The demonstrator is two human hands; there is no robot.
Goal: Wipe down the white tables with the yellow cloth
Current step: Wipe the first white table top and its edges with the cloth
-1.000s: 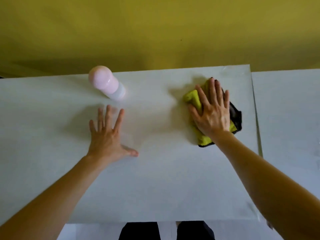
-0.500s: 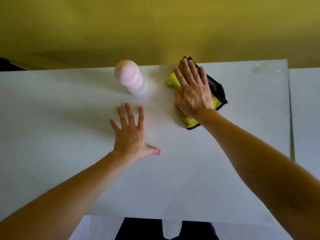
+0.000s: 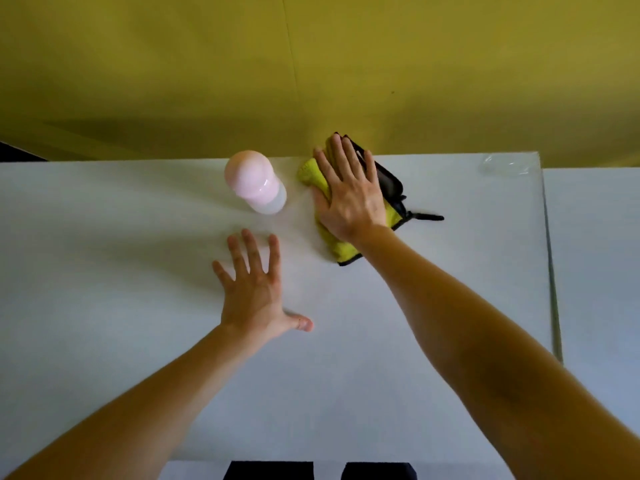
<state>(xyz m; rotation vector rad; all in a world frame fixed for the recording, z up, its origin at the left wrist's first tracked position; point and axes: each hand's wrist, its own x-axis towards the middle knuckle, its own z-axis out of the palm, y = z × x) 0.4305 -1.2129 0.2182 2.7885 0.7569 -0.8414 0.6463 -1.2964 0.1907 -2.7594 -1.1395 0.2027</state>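
At the far edge of the white counter (image 3: 346,341), a folded yellow cloth with black trim (image 3: 341,249) is pressed flat under the right grip (image 3: 353,199), fingers straight. The left grip (image 3: 256,289) is spread open over the counter, near a pink-capped translucent bottle (image 3: 254,183).

No readable text, labels, nos. or signs anywhere in view.

We see a translucent plastic bottle with a rounded pale pink cap (image 3: 255,183), standing upright before a mustard-yellow wall (image 3: 450,64) with a thin vertical seam (image 3: 291,57). At the bottom edge we see two dark clothed legs (image 3: 268,471).
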